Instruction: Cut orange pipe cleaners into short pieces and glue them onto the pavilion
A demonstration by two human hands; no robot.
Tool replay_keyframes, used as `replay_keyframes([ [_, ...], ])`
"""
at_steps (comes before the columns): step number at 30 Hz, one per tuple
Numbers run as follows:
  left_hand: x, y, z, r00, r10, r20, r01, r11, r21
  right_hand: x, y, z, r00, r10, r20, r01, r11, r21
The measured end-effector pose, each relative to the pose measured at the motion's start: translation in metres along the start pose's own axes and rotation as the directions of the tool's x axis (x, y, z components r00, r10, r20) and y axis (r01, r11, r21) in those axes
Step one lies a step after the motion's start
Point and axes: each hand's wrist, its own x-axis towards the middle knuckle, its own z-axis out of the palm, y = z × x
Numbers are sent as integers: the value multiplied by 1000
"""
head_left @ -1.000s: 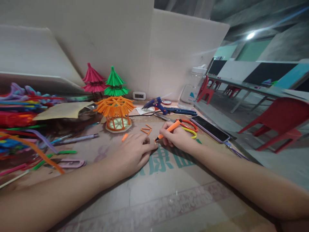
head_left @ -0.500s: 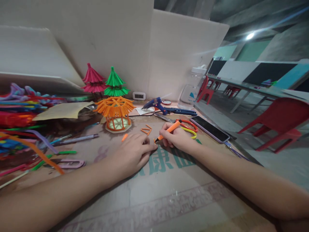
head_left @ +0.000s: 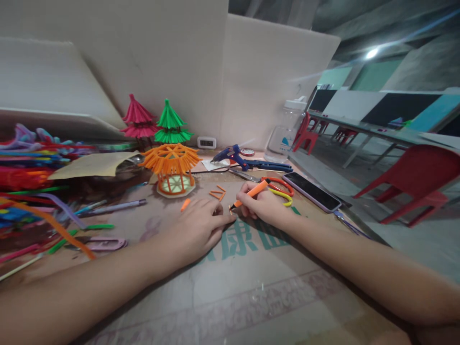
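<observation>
My right hand [head_left: 259, 205] is closed round an orange craft knife [head_left: 251, 193], its tip pointing down-left at a tiny orange piece on the cardboard-covered table [head_left: 251, 287]. My left hand [head_left: 197, 225] lies on the table beside that tip, fingers curled down and pressing there; what is under them is hidden. Short orange cut pieces [head_left: 217, 192] lie just beyond both hands. An orange pavilion model [head_left: 171, 167] stands behind them.
Pink [head_left: 138, 117] and green [head_left: 171, 123] paper trees stand at the back wall. A pile of coloured pipe cleaners [head_left: 28, 177] fills the left. A blue glue gun [head_left: 237, 156], orange scissors [head_left: 282, 187], a phone [head_left: 312, 191] and red chairs [head_left: 417, 184] lie right.
</observation>
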Motion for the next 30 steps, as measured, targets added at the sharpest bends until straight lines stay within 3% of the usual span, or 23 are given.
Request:
replay_keyframes([
  [13,0,0,1,1000,-6,4,6,1000,16,2,1,-1,998,-2,-61,1,1000,-12],
  [22,0,-1,2,1000,13,-17,-13,1000,-2,2,0,0,1000,19,12,-19,1000,6],
  [30,0,1,1,1000,-5,-10,5,1000,6,1,0,0,998,-4,-61,3,1000,-15],
])
